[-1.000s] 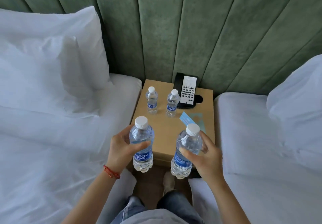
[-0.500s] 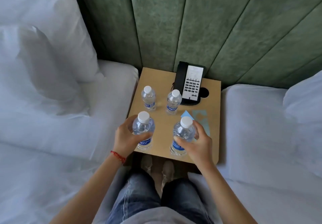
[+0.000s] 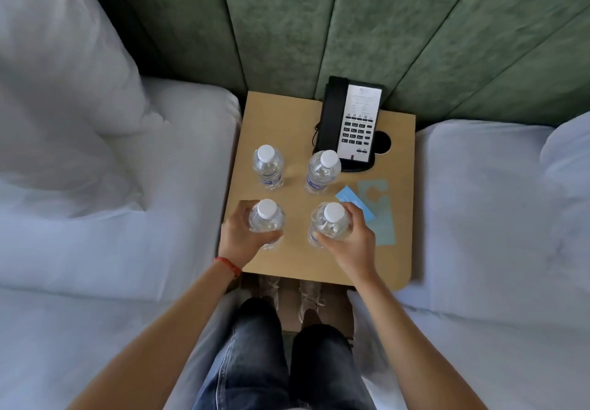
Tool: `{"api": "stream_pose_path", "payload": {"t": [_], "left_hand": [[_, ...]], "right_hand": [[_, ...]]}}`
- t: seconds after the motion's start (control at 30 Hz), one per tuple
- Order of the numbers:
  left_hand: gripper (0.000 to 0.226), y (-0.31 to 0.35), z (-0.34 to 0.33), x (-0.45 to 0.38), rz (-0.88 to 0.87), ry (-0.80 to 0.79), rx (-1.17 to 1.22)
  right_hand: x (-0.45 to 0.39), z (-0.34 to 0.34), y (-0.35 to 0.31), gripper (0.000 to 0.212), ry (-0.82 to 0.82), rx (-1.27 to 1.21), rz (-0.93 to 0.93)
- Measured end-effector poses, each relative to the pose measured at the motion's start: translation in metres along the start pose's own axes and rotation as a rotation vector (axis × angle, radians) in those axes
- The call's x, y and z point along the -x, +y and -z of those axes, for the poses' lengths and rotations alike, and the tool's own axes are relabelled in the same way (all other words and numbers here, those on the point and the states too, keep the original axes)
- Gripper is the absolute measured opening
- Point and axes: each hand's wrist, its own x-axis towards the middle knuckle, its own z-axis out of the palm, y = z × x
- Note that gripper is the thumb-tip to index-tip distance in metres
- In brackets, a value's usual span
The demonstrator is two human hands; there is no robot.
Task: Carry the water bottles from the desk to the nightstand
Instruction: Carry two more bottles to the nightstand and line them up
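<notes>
Gripping one water bottle each, the left hand [image 3: 238,238] and right hand [image 3: 352,243] hold the front left bottle [image 3: 266,222] and front right bottle [image 3: 330,226] upright on the nightstand tabletop [image 3: 297,259], behind them two more bottles [image 3: 268,167] beside the telephone [image 3: 354,122].

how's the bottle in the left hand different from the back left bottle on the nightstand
The near left bottle is gripped by the left hand; the back left bottle stands free, untouched. The near one sits by the nightstand front edge, its label hidden by fingers; the back one sits deeper, its label showing. Both are clear, upright, white-capped.
</notes>
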Motion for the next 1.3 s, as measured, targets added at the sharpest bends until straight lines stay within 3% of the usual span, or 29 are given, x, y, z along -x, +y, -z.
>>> {"api": "stream_pose_path", "payload": {"t": [0.97,1.1,1.2,1.3], "left_hand": [[0.073,-0.021,-0.002,-0.004,-0.005,-0.097,-0.013],[0.081,-0.011,0.001,-0.002,0.007,-0.131,0.039],[0.086,0.003,0.008,-0.002,0.034,-0.093,0.156],[0.071,0.025,0.018,-0.013,0.01,0.003,0.229]], "right_hand": [[0.004,-0.007,0.021,0.07,-0.108,0.083,-0.054],[0.005,0.001,0.008,0.062,-0.116,0.015,-0.049],[-0.002,0.006,-0.006,0.055,-0.065,-0.042,-0.016],[-0.02,0.008,-0.021,0.051,0.032,-0.074,0.059]]}}
